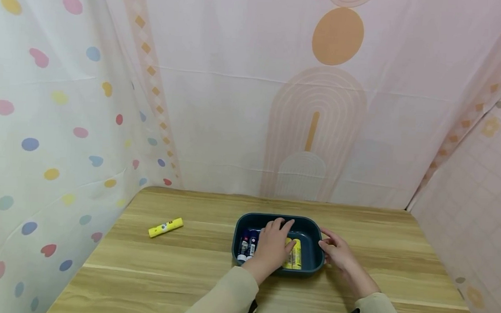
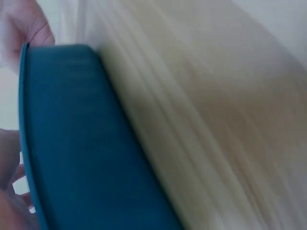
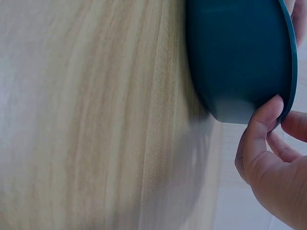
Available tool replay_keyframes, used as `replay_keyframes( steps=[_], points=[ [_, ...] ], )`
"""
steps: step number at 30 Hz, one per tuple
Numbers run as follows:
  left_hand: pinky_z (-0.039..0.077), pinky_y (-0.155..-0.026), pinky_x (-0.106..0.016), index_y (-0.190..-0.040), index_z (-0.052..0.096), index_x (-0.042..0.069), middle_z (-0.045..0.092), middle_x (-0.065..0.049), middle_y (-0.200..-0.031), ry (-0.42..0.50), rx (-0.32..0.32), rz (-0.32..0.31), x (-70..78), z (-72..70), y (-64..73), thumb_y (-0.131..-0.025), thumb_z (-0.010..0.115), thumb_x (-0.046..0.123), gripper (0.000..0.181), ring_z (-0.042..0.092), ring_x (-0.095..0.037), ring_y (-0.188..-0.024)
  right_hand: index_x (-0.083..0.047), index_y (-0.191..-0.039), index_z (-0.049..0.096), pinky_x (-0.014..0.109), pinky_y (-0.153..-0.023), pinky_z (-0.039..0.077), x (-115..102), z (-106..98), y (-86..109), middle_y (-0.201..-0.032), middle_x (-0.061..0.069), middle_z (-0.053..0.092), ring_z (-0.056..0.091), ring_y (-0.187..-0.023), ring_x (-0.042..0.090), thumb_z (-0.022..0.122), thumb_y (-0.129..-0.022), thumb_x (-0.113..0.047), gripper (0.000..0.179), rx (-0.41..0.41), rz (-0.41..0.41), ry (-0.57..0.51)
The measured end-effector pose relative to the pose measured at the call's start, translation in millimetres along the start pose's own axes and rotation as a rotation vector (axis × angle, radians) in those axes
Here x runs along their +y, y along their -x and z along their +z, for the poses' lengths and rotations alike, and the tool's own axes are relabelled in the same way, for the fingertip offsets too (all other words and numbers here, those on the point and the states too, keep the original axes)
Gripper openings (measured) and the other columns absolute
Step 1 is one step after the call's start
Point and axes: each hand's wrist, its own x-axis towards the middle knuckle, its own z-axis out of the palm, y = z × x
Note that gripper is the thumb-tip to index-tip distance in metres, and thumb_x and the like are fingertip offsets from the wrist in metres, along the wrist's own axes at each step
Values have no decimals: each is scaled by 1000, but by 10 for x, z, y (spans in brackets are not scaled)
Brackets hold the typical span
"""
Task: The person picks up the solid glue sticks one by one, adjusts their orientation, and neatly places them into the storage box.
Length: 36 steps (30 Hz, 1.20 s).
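A dark teal plastic bin (image 1: 312, 268) stands on the wooden table. My left hand (image 1: 273, 245) reaches into it from the front, fingers spread over the middle of the contents; what lies under the palm is hidden. To its left are dark blue glue sticks (image 1: 252, 244) with white ends, and to its right yellow glue sticks (image 1: 297, 254). The bin's right rim is pinched by my right hand (image 1: 339, 253), as the right wrist view shows, with thumb and fingers on either side of the bin wall (image 3: 240, 57). Only the bin's outside shows in the left wrist view.
One yellow glue stick (image 1: 166, 227) lies alone on the table at the left. Patterned curtains (image 1: 226, 127) hang behind and on both sides of the wooden table (image 1: 163, 275).
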Motion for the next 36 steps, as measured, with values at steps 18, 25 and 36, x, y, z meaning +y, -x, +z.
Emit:
replay_keyframes(
  steps=[18, 25, 36],
  points=[
    [5, -112, -63, -151, 4, 35, -2, -2, -159, 7, 20, -2, -1008, -458, 322, -91, 34, 66, 74, -4, -34, -145, -7, -143, 38, 27, -61, 46, 3, -29, 0, -101, 9, 45, 47, -71, 16, 46, -98, -7, 46, 6, 3, 3],
    [7, -110, -66, -152, 7, 31, 1, -7, -159, -4, 106, -32, -1462, -577, 413, -93, 42, 57, 74, 2, -41, -143, -6, -143, 38, 27, -61, 46, -14, -24, 15, -101, 9, 46, 48, -71, 16, 47, -98, -7, 46, 13, 7, -2],
    [11, -102, -74, -152, 18, 22, 15, -22, -154, -127, 57, -180, -2268, -705, 621, -92, 39, 63, 76, 13, -52, -137, -5, -143, 38, 27, -60, 46, -18, -27, 25, -100, 9, 46, 48, -70, 16, 48, -98, -7, 47, 8, 0, -6]
  ],
)
